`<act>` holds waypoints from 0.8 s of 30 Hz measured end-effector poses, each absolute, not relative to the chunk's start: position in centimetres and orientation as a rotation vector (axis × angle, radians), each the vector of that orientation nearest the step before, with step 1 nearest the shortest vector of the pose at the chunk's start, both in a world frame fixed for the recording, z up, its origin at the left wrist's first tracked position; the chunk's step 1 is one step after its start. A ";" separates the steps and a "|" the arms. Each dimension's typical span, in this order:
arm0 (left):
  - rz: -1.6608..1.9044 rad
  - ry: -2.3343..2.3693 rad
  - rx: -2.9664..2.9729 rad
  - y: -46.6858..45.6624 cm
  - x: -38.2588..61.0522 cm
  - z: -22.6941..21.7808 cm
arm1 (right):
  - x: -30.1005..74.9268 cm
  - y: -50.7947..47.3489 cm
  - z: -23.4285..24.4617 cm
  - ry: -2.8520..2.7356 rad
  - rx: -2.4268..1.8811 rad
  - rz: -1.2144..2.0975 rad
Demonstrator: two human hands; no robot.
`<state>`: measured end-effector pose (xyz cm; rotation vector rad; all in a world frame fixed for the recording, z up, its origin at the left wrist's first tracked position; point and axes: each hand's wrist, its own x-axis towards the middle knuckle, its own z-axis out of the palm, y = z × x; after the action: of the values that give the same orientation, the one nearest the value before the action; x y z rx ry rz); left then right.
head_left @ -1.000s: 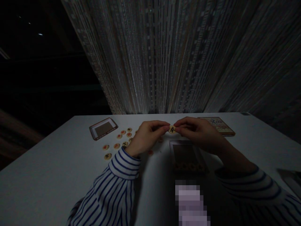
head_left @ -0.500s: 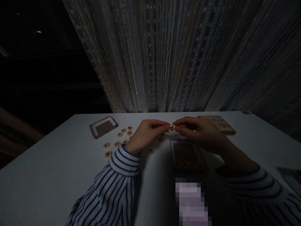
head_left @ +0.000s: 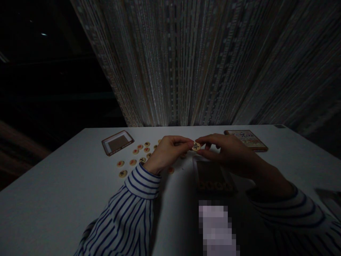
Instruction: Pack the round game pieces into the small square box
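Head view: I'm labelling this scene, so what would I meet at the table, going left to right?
Open shallow box, left hand, round piece with a black character, right hand, flat item with printed top, dim flat thing cut off by the picture's right edge.

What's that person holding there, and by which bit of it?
A round piece with a black mark, its left edge pinched in the left hand. The right hand is at its right edge; whether it grips is unclear.
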<state>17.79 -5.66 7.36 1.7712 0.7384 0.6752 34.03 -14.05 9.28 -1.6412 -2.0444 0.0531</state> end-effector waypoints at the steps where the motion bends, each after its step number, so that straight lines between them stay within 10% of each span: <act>1: 0.672 0.740 1.770 -5.6 17.8 7.3 | 34.0 -14.1 9.3 -2.050 -1.650 0.052; 24: 0.374 0.755 2.499 -5.5 18.1 4.4 | 35.5 -13.2 5.8 -2.399 -1.932 0.262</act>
<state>18.09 -5.53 4.45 2.4994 0.7549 0.3739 35.50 -13.24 5.83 -1.9315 -2.3994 0.2622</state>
